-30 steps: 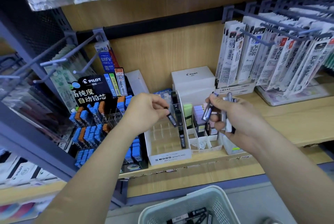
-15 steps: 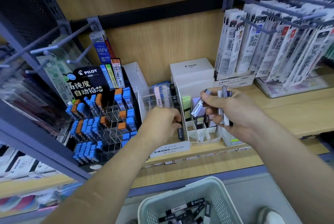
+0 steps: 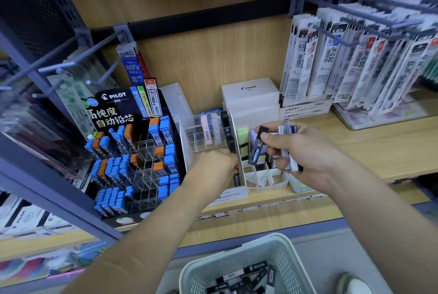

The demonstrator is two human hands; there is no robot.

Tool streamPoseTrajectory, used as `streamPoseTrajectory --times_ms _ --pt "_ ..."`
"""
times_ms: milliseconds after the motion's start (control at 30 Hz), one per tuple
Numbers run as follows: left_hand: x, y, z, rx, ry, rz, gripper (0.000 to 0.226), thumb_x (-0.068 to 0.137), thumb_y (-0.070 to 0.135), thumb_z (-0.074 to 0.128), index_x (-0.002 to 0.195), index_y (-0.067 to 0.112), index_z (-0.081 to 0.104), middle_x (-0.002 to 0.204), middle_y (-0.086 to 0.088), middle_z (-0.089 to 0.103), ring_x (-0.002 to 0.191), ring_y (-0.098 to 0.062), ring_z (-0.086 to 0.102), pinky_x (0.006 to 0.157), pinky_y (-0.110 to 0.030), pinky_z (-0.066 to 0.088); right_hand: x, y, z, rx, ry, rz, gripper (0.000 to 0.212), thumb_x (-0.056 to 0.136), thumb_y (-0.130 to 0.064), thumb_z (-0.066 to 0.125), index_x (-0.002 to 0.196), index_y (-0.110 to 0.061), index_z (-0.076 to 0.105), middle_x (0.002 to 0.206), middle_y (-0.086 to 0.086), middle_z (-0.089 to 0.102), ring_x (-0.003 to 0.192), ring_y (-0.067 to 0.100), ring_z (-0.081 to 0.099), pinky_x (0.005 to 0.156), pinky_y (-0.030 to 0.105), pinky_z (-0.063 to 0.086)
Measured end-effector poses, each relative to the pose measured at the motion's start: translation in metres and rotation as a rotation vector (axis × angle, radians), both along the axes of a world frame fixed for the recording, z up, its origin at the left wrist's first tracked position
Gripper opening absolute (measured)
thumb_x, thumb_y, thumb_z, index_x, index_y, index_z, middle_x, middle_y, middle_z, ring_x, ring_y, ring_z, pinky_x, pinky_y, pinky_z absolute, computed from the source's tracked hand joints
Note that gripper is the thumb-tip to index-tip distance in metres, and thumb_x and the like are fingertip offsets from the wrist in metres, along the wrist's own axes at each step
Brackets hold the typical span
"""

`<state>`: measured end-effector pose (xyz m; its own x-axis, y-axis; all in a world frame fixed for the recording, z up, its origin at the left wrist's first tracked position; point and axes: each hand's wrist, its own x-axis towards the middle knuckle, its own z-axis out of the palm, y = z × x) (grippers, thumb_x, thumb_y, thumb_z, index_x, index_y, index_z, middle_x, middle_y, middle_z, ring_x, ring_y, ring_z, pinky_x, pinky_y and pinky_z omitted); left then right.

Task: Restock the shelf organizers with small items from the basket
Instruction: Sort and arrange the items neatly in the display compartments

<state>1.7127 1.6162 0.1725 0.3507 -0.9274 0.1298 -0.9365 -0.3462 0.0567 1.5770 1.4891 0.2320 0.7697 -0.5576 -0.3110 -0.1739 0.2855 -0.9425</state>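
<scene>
1. The left hand (image 3: 216,168) is sunk into the right-hand column of the white MONO organizer (image 3: 231,196), knuckles up. Its fingers curl down beside the black lead cases (image 3: 227,131) standing there. The fingertips are hidden, so I cannot tell whether it grips a case or only steadies one.
2. The right hand (image 3: 305,151) hovers just above the neighbouring divided tray (image 3: 260,176), wrapped round a bundle of lead cases (image 3: 287,129). One dark lead case (image 3: 257,149) is pinched out between thumb and forefinger and tilted, its lower end towards the compartments.
3. The remaining stock lies loose in the pale mesh basket (image 3: 237,259) below the shelf edge. The Pilot lead display (image 3: 132,151) stands just left of the organizer.
4. These cases look light, stiff and smooth-sided, so a fistful probably slips easily. The leads inside are likely brittle, so dropping a case is the risk.
5. The best hold is likely on the long flat faces near the upper end. That leaves the lower end free to enter a narrow slot upright.
</scene>
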Motion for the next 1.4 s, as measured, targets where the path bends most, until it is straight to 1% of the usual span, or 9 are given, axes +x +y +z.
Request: streamPoseTrajectory --times_ms 167,233,300,400,667,900,1033,1200,1400 --pt "0.001 0.0 0.01 -0.063 0.125 0.077 0.013 0.091 0.022 0.059 0.096 0.017 0.07 0.091 0.002 0.066 0.086 -0.019 0.062 0.079 -0.032 0.05 -0.001 0.001 0.0 0.012 -0.019 -0.009 0.011 0.087 -0.006 0.068 0.097 -0.009 0.074 0.082 0.013 0.061 0.064 0.013 0.051 0.042 0.019 0.034" --pt "0.0 -0.001 0.031 -0.255 0.393 0.206 0.01 0.09 0.019 0.063 0.089 0.019 0.072 0.078 0.008 0.067 0.073 -0.01 0.064 0.074 -0.025 0.052 0.0 0.001 -0.001 0.014 -0.027 -0.033 0.014 0.084 -0.005 0.071 0.097 -0.01 0.073 0.081 0.013 0.061 0.06 0.013 0.05 0.041 0.02 0.034" --pt "-0.005 0.0 0.056 -0.456 0.881 0.285 0.011 0.093 0.017 0.061 0.088 0.017 0.071 0.073 0.001 0.067 0.058 -0.009 0.063 0.062 -0.023 0.055 0.0 0.002 0.0 0.021 -0.03 -0.033 0.02 0.08 -0.004 0.075 0.099 -0.01 0.072 0.081 0.012 0.059 0.057 0.013 0.048 0.042 0.02 0.033" --pt "-0.013 0.004 0.076 -0.432 1.264 0.201 0.017 0.092 0.021 0.059 0.105 0.014 0.069 0.078 -0.005 0.066 0.059 -0.013 0.062 0.06 -0.022 0.055 0.001 0.005 0.0 0.029 -0.021 0.01 0.029 0.075 -0.008 0.079 0.103 -0.011 0.072 0.075 0.01 0.059 0.055 0.013 0.045 0.044 0.021 0.034" --pt "-0.009 0.007 0.076 -0.507 1.285 0.241 0.013 0.083 0.003 0.068 0.095 0.003 0.071 0.07 -0.01 0.068 0.058 -0.011 0.064 0.061 -0.02 0.056 0.003 0.011 -0.001 0.037 0.014 0.022 0.014 0.083 -0.014 0.074 0.096 -0.011 0.071 0.071 0.005 0.064 0.052 0.011 0.045 0.041 0.018 0.035" --pt "-0.001 0.012 0.05 -0.28 0.609 0.291 0.008 0.08 0.02 0.076 0.083 0.027 0.073 0.072 0.013 0.066 0.072 -0.004 0.065 0.079 -0.028 0.056 0.001 -0.004 0.002 0.445 -0.163 -0.213 0.027 0.085 0.004 0.047 0.104 0.003 0.064 0.075 0.01 0.057 0.058 0.016 0.048 0.045 0.019 0.041" --pt "-0.002 0.01 0.04 -0.207 0.543 0.253 0.01 0.082 0.024 0.074 0.092 0.023 0.074 0.074 0.016 0.062 0.078 -0.001 0.061 0.081 -0.024 0.053 0.001 0.0 0.004 0.484 -0.191 -0.165 0.027 0.09 0.007 0.045 0.112 0.003 0.062 0.079 0.013 0.067 0.06 0.019 0.059 0.05 0.023 0.052" --pt "-0.003 0.007 0.032 -0.182 0.507 0.19 0.011 0.081 0.02 0.074 0.093 0.021 0.075 0.072 0.019 0.062 0.073 0.001 0.059 0.076 -0.013 0.047 -0.002 0.005 0.006 0.429 -0.135 -0.074 0.022 0.098 -0.014 0.054 0.119 -0.01 0.061 0.092 0.012 0.075 0.081 0.032 0.074 0.063 0.036 0.06" --pt "-0.004 0.007 0.023 -0.098 0.443 0.138 0.011 0.084 0.022 0.071 0.095 0.021 0.074 0.08 0.009 0.067 0.079 -0.008 0.063 0.079 -0.023 0.05 -0.003 0.005 0.01 0.375 -0.101 -0.096 0.016 0.097 -0.019 0.057 0.111 -0.016 0.062 0.079 0.008 0.074 0.047 0.015 0.059 0.035 0.015 0.036"
